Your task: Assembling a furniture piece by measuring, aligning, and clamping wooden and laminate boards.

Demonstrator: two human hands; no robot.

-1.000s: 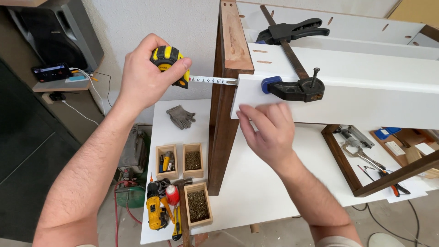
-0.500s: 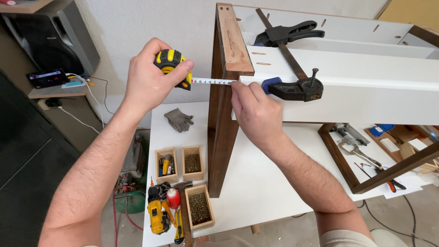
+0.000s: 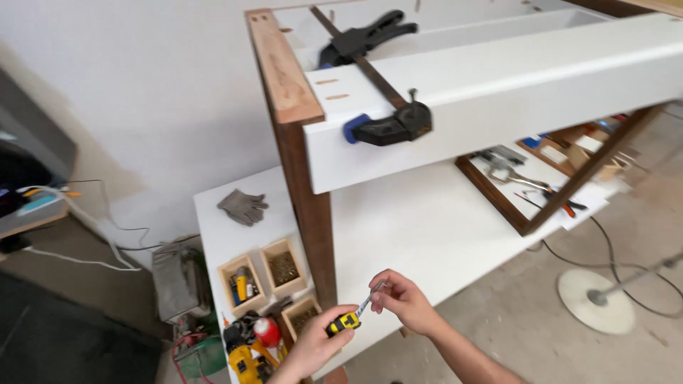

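Note:
Low in the head view, my left hand grips a yellow and black tape measure. My right hand pinches the end of its short pulled-out blade just to the right. Both hands hover over the near edge of the white table, beside the foot of a dark wooden upright. Above, a white panel is held to that upright by a black bar clamp.
Small wooden boxes of screws and a yellow drill sit at the table's left. A grey glove lies further back. Pliers and hand tools lie inside a wooden frame at right. A round lamp base and cables are on the floor.
Both hands dropped from the top of the upright down to the table's near edge. The tape blade is now mostly retracted, and the right hand holds its tip instead of touching the white panel.

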